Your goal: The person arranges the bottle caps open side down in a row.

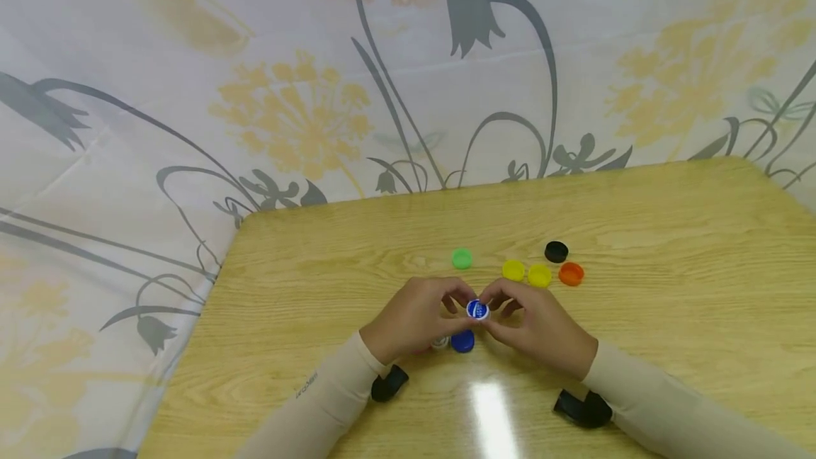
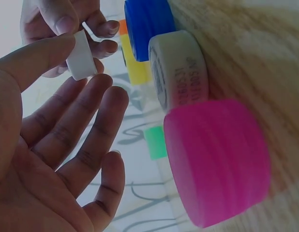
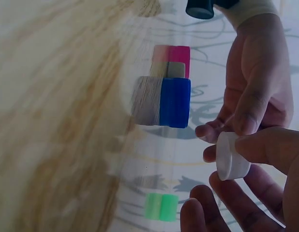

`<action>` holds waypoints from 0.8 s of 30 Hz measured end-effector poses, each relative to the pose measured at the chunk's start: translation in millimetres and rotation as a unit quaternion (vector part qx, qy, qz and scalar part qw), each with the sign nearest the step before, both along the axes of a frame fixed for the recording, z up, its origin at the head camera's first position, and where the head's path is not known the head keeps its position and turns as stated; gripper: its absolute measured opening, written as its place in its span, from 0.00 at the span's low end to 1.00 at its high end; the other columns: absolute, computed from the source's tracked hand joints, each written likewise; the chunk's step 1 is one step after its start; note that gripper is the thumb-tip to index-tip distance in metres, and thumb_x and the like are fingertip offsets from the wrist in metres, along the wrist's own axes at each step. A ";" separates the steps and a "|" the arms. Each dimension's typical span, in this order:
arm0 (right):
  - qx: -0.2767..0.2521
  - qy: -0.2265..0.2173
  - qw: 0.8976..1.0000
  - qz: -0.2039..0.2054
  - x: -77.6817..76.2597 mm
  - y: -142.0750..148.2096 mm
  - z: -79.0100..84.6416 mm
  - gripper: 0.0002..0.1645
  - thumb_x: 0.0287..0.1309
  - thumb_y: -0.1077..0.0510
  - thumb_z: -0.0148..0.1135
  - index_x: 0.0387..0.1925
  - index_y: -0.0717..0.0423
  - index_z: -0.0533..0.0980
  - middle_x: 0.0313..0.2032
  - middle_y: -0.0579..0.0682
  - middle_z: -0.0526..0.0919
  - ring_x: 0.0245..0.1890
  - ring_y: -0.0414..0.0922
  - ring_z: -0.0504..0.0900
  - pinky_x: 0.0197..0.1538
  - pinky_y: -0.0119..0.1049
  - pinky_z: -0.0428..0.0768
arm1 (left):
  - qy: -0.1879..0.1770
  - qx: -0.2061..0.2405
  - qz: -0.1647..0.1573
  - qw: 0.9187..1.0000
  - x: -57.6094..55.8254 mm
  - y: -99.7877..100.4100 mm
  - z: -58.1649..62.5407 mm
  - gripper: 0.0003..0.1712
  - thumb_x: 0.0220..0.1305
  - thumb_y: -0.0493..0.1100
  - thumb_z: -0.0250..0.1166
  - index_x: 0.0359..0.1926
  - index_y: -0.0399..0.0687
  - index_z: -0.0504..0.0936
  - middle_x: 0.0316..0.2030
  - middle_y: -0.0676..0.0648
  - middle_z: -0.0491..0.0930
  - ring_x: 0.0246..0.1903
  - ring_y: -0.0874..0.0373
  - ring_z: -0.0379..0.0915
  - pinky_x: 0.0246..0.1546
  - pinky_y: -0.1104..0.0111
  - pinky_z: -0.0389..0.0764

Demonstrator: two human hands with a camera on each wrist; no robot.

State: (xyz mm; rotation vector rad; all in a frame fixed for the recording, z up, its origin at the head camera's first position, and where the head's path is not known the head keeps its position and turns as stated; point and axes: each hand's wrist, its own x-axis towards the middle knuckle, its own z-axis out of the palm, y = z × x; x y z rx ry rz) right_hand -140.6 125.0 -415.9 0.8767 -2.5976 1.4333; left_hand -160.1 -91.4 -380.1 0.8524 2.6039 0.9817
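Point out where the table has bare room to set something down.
The table is bare left of the green cap and right of the orange cap. Crowded: the yellow caps, black cap and orange cap cluster; the left hand and right hand pinch a small cap near the blue cap, white cap and pink cap.

In head view, cannot read tiny lettering [image 1: 479,308] on the held cap [image 1: 477,311] or fully see white cap [image 1: 440,343] behind left hand [image 1: 414,319]

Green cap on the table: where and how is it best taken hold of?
Probably by opposite sides of its low round wall, thumb against finger, coming from above: the green cap lies flat on the table, apart from the yellow caps, so its sides look free.
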 end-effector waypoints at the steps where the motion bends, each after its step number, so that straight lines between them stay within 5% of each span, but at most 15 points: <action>1: 0.001 -0.002 1.000 0.001 0.5 0.8 -0.2 0.15 0.55 0.65 0.72 0.42 0.49 0.79 0.41 0.40 0.84 0.39 0.34 0.82 0.43 0.32 0.85 | 0.003 -0.003 -0.001 1.000 0.6 0.6 -0.1 0.13 0.62 0.52 0.71 0.46 0.56 0.85 0.41 0.60 0.86 0.37 0.72 0.80 0.37 0.79 0.79; 11: 0.003 -0.022 0.999 0.027 5.7 8.3 -1.1 0.12 0.58 0.62 0.72 0.42 0.49 0.78 0.41 0.41 0.84 0.39 0.35 0.84 0.45 0.33 0.85 | 0.047 -0.039 -0.019 0.998 6.4 4.9 -3.8 0.15 0.61 0.54 0.72 0.45 0.55 0.85 0.41 0.59 0.87 0.37 0.69 0.81 0.38 0.81 0.78; 19: 0.042 -0.063 0.996 0.038 7.4 12.1 -1.9 0.12 0.59 0.57 0.71 0.43 0.49 0.79 0.40 0.41 0.85 0.39 0.34 0.82 0.45 0.32 0.84 | 0.112 -0.112 -0.020 0.987 11.8 11.1 -10.6 0.17 0.59 0.62 0.71 0.42 0.59 0.87 0.37 0.65 0.87 0.35 0.75 0.78 0.45 0.65 0.68; 24: 0.062 -0.070 0.995 0.032 7.3 13.3 -3.0 0.13 0.58 0.57 0.71 0.43 0.49 0.79 0.39 0.40 0.85 0.38 0.33 0.81 0.43 0.31 0.83 | 0.141 -0.134 -0.013 0.981 15.1 14.2 -12.9 0.18 0.59 0.63 0.70 0.42 0.59 0.88 0.38 0.63 0.87 0.37 0.70 0.78 0.42 0.66 0.67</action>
